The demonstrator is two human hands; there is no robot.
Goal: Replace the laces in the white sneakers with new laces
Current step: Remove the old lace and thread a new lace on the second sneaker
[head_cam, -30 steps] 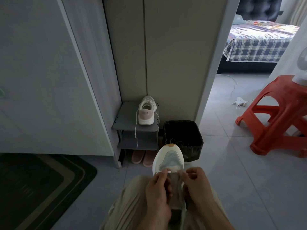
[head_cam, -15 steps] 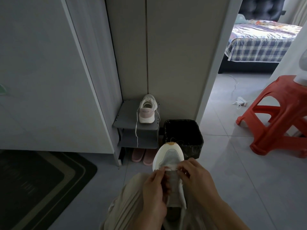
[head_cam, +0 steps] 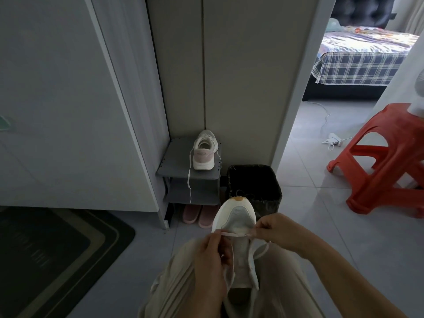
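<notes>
Your left hand [head_cam: 211, 255] and right hand [head_cam: 273, 227] each pinch the flat white lace [head_cam: 234, 233], pulled tight across the white mesh sneaker [head_cam: 234, 213] on your lap. The matching white sneaker [head_cam: 204, 150] sits on the grey shelf [head_cam: 174, 162].

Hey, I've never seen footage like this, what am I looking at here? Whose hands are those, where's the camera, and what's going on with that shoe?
There is no machine here. These are a person's two bare hands, filmed by one wide-angle camera worn on the head, looking forward and down. That is why you see the arms and lap from above.

A white sneaker rests on the lap, toe pointing away. The left hand and the right hand each pinch a lace stretched across the shoe near the toe.

The other sneaker stands on a small grey rack, with a loose lace hanging over the edge. Pink slippers sit under the rack, a black bin stands beside it, and a red stool is on the right.
</notes>
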